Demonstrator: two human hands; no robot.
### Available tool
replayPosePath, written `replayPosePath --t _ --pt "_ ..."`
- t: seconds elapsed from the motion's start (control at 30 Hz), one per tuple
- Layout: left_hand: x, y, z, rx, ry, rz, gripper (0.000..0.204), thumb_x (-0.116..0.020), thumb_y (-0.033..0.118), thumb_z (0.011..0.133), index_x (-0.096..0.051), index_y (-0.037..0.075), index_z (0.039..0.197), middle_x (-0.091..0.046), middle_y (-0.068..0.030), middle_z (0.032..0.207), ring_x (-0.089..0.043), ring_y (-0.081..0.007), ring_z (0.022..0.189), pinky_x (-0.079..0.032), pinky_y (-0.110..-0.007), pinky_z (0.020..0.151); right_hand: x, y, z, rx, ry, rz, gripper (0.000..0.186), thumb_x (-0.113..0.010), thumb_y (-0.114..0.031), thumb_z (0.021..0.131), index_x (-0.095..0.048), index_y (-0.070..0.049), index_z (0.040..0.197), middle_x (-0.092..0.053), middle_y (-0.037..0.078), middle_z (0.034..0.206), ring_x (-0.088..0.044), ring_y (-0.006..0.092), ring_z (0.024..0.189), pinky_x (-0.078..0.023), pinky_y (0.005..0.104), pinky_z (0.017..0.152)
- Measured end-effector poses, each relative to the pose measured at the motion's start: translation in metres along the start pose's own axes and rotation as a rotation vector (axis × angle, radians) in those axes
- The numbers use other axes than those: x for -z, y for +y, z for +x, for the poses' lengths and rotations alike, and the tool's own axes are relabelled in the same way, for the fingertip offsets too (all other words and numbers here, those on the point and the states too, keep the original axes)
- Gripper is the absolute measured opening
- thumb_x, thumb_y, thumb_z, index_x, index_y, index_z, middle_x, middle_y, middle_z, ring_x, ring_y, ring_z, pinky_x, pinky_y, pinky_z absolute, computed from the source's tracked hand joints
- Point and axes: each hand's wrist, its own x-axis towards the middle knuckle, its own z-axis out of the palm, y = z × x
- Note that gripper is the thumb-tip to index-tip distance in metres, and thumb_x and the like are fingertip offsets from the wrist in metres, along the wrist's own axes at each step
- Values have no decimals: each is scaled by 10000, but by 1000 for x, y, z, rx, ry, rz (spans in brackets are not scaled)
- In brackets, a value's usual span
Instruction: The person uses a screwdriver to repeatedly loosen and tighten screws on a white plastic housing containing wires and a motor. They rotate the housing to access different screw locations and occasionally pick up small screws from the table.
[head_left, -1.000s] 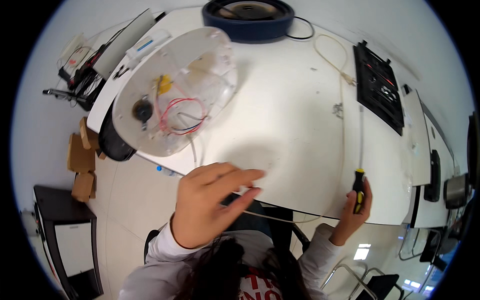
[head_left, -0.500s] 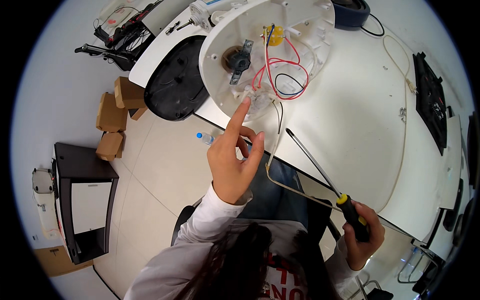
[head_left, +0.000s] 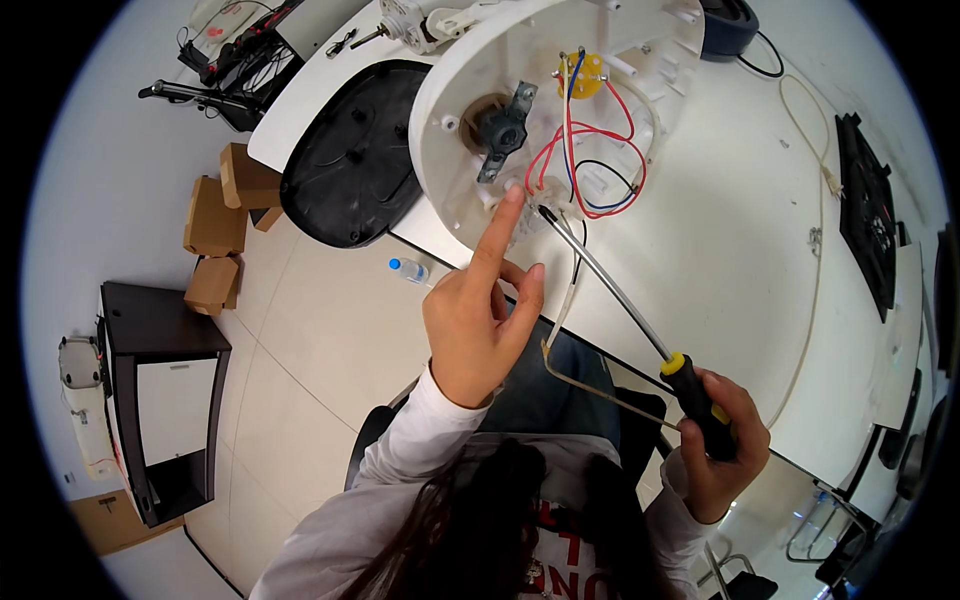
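The left hand (head_left: 472, 325) stretches its index finger into a white shell (head_left: 440, 175), and its other fingers are curled. Whether the fingertip touches the shell, I cannot tell. The right hand (head_left: 722, 440) is holding a screwdriver (head_left: 634, 318) with black and yellow handle; its metal tip is near this index finger. Inside the shell there are red, blue and black wires and a yellow round part (head_left: 583, 80). To the left, a black cover (head_left: 345, 165) lies at the edge of the white surface (head_left: 710, 240). A pale cable (head_left: 610, 397) runs below the surface's edge toward the right hand. On the floor (head_left: 310, 320) stand brown boxes (head_left: 213, 215) and a bottle (head_left: 410, 270) with blue cap.
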Motion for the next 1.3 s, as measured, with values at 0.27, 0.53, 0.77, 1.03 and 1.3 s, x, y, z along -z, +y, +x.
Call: replayPosePath --t 0.27,0.53,0.77,1.03,1.3 --pt "1 -6 -1 -60 1 -7 600 -568 -21 751 -386 18 1321 -539 -27 577 -489 -81 497 -398 -191 502 -2 -1 2 8 -24 -47 380 -658 32 589 -620 3 966 -639 199 937 -648 289 856 -516 313 747" --pt "2 -5 1 -47 -11 -6 583 -554 -30 749 -393 2 1308 -571 -46 601 -526 -87 513 -413 -192 510 0 -2 0 -49 -31 -16 377 -651 32 598 -614 1 971 -638 202 936 -647 293 856 -522 323 751" --pt "-1 -7 2 -87 13 -19 579 -556 -27 746 -403 5 1303 -571 -48 604 -526 -91 513 -422 -199 523 -1 0 2 23 -30 -49 377 -654 30 603 -612 0 977 -634 202 949 -644 292 866 -522 323 752" --pt "1 -3 1 -57 5 -15 570 -558 -21 746 -409 4 1296 -580 -52 620 -530 -100 513 -435 -216 543 -1 1 1 -49 -45 -27 384 -652 34 609 -610 1 989 -634 197 954 -642 282 867 -515 312 751" --pt "-5 3 3 7 54 -68 424 -517 29 842 -434 1 1256 -618 -94 697 -607 -131 578 -462 -228 538 3 -6 -2 -159 -71 -1 373 -652 1 637 -603 18 1006 -635 199 955 -639 279 856 -502 304 754"
